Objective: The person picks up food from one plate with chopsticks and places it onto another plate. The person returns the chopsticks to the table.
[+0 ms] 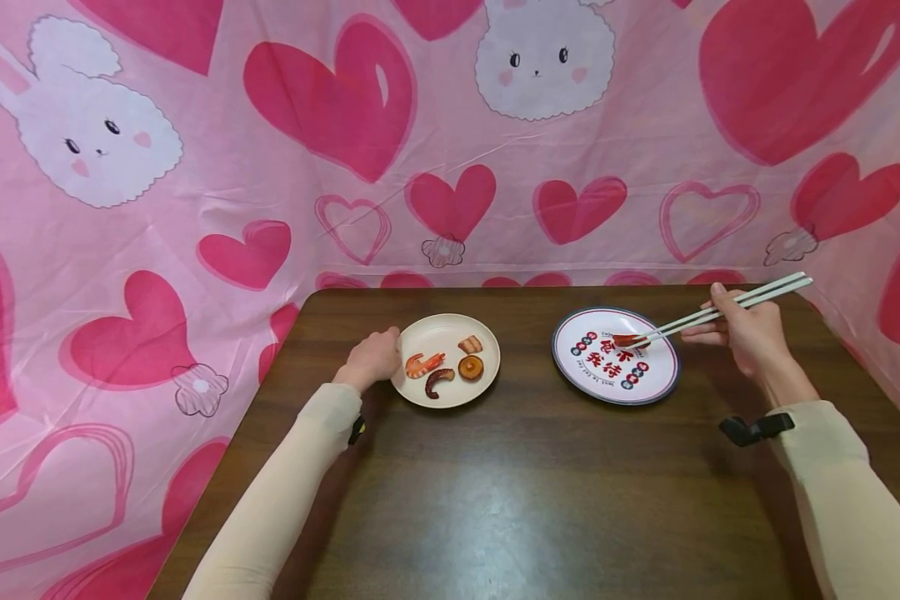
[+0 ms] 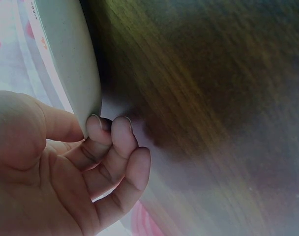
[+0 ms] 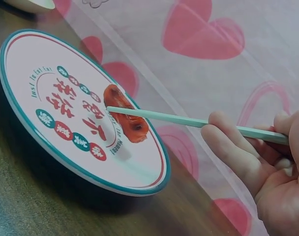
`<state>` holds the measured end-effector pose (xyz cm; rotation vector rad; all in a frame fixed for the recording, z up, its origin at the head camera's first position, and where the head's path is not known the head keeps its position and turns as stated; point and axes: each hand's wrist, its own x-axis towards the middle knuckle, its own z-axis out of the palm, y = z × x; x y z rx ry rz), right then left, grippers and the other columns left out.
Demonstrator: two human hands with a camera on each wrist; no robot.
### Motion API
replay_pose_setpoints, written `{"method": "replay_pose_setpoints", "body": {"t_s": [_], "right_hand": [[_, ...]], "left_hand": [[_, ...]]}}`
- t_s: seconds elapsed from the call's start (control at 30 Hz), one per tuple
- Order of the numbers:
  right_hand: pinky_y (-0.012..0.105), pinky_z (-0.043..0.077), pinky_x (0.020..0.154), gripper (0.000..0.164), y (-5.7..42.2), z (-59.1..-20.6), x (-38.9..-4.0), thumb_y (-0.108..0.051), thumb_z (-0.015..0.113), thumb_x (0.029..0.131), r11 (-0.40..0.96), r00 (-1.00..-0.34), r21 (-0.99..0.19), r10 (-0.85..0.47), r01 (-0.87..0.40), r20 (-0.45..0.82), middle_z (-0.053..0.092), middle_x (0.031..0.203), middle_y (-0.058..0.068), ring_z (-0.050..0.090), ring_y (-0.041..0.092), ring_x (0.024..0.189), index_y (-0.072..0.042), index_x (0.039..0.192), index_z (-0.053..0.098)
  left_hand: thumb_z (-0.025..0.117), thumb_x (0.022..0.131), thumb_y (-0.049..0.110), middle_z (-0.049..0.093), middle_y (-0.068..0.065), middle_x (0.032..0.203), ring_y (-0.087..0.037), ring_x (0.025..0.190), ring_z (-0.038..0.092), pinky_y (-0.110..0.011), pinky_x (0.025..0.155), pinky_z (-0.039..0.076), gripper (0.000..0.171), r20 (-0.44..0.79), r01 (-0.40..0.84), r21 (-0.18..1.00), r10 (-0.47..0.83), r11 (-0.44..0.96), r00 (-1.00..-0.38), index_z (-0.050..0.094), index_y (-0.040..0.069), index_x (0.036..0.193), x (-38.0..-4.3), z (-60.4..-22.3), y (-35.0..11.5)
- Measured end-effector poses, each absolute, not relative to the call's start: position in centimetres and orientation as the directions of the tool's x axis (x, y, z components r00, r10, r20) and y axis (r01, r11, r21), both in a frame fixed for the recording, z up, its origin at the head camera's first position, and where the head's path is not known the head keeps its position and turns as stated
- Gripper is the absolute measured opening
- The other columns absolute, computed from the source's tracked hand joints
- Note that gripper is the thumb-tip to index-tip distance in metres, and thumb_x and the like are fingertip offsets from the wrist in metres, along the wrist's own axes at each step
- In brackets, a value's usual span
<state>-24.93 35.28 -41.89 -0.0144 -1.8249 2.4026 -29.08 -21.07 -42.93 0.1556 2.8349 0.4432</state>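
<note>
My left hand (image 1: 372, 358) pinches the left rim of a cream plate (image 1: 442, 322); in the left wrist view the thumb and curled fingers meet at the plate edge. On that plate lie a shrimp (image 1: 424, 364), a dark tentacle piece (image 1: 438, 382), a mushroom cap (image 1: 470, 367) and a small striped meat slice (image 1: 470, 344). Over the right side, my right hand (image 1: 753, 333) grips pale green chopsticks (image 1: 727, 310). Their tips meet a glossy red-orange food piece (image 3: 126, 114) at the far part of a white plate (image 3: 46, 113) with a blue-green rim and red lettering.
Both plates stand on a dark brown wooden table (image 1: 480, 492), with a gap between them. A pink cloth (image 1: 375, 225) printed with hearts and rabbits hangs behind the table and along its sides. Black straps with small devices (image 1: 756, 428) sit on the wrists.
</note>
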Motion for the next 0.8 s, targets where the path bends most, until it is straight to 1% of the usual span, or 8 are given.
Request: {"method": "replay_pose_setpoints", "body": {"t_s": [0.17, 0.3, 0.4, 0.57, 0.67, 0.8], "right_hand": [[0.042, 0.059, 0.06, 0.028, 35.4, -41.4, -25.0, -0.019, 0.059, 0.108, -0.324, -0.997, -0.944, 0.056, -0.062, 0.046, 0.072, 0.077, 0.015, 0.076, 0.032, 0.066, 0.004, 0.092, 0.063], [0.042, 0.059, 0.061, 0.029, 35.3, -40.9, -25.2, -0.022, 0.062, 0.107, -0.292, -0.998, -0.955, 0.048, -0.055, 0.042, 0.071, 0.078, 0.013, 0.076, 0.032, 0.066, 0.003, 0.092, 0.065], [0.042, 0.059, 0.06, 0.027, 35.1, -40.6, -25.4, -0.022, 0.062, 0.106, -0.284, -0.998, -0.957, 0.027, -0.054, 0.048, 0.071, 0.078, 0.013, 0.076, 0.032, 0.066, 0.001, 0.092, 0.066], [0.046, 0.059, 0.059, 0.028, 34.8, -39.8, -25.8, -0.015, 0.057, 0.109, -0.353, -0.997, -0.935, -0.041, -0.042, 0.061, 0.07, 0.077, 0.015, 0.075, 0.035, 0.064, 0.002, 0.091, 0.07], [0.047, 0.059, 0.059, 0.031, 34.6, -39.4, -26.1, -0.012, 0.054, 0.11, -0.357, -0.996, -0.933, -0.063, -0.032, 0.059, 0.07, 0.076, 0.015, 0.075, 0.036, 0.064, 0.002, 0.089, 0.072], [0.048, 0.059, 0.059, 0.029, 34.5, -39.2, -26.3, -0.012, 0.054, 0.11, -0.374, -0.994, -0.928, -0.095, -0.011, 0.05, 0.069, 0.077, 0.015, 0.075, 0.037, 0.065, 0.002, 0.091, 0.072]], "left_hand": [[0.072, 0.092, 0.011, 0.064, -0.019, 0.115, -0.035, 0.096, 0.06, -0.056, 0.094, 0.052, 0.048, -0.252, 0.06, 0.319, 0.146, 0.946, -0.957, 0.054, 0.001, 0.135, -29.1, -42.8, -21.0], [0.074, 0.09, 0.01, 0.064, -0.018, 0.113, -0.034, 0.095, 0.06, -0.056, 0.092, 0.053, 0.048, -0.251, 0.062, 0.318, 0.147, 0.946, -0.957, 0.054, 0.001, 0.133, -29.1, -42.8, -21.0], [0.074, 0.089, 0.01, 0.064, -0.018, 0.11, -0.034, 0.093, 0.06, -0.055, 0.09, 0.053, 0.047, -0.246, 0.068, 0.313, 0.15, 0.947, -0.958, 0.055, 0.001, 0.131, -29.0, -42.9, -21.0], [0.072, 0.092, 0.01, 0.064, -0.018, 0.108, -0.034, 0.092, 0.06, -0.054, 0.088, 0.053, 0.041, -0.237, 0.075, 0.303, 0.151, 0.95, -0.96, 0.056, 0.001, 0.128, -29.1, -42.9, -21.0], [0.071, 0.092, 0.01, 0.064, -0.017, 0.107, -0.034, 0.092, 0.06, -0.053, 0.087, 0.053, 0.039, -0.235, 0.074, 0.299, 0.148, 0.951, -0.961, 0.056, 0.002, 0.127, -29.0, -42.8, -20.9], [0.07, 0.092, 0.01, 0.064, -0.018, 0.107, -0.034, 0.092, 0.06, -0.053, 0.087, 0.053, 0.039, -0.235, 0.077, 0.296, 0.15, 0.952, -0.96, 0.056, 0.001, 0.128, -29.0, -42.8, -20.9]]}}
